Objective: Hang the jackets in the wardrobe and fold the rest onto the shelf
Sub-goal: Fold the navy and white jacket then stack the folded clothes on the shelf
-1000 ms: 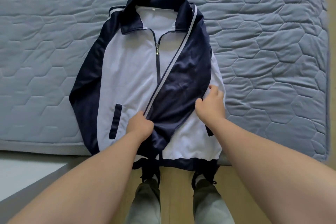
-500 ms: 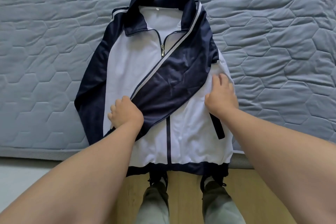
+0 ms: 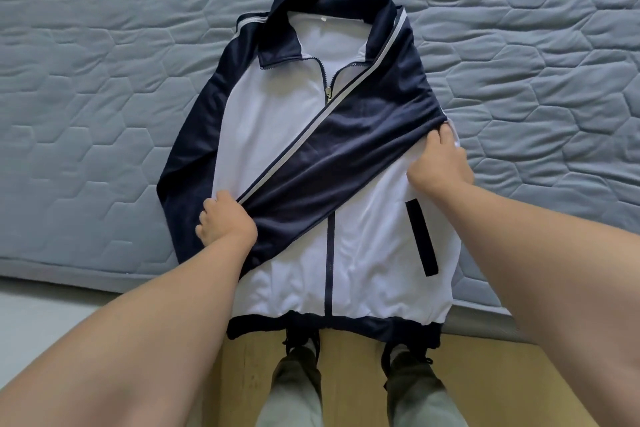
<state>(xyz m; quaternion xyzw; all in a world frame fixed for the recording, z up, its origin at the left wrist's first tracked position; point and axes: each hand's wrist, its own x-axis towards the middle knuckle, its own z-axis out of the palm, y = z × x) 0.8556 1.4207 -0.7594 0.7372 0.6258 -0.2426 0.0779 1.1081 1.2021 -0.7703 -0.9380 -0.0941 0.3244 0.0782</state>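
A white and navy zip jacket (image 3: 287,135) lies face up on the bed, collar away from me, hem hanging over the near edge. Its navy right-hand sleeve (image 3: 332,163), edged with a white stripe, is folded diagonally across the chest. My left hand (image 3: 225,222) grips the cuff end of that sleeve at the jacket's left side. My right hand (image 3: 440,163) presses on the sleeve's fold at the jacket's right edge, fingers pinching the fabric. The other navy sleeve (image 3: 194,156) lies flat along the left side.
The grey quilted bed cover (image 3: 536,80) spreads around the jacket on all sides. Below the bed edge are wooden floor (image 3: 349,367), my two legs and dark shoes (image 3: 301,343). A pale surface (image 3: 34,315) shows at lower left.
My left hand has drawn the sleeve's cuff farther left and up across the jacket. My right hand has moved up along the right edge to the fold. The view has shifted slightly closer.
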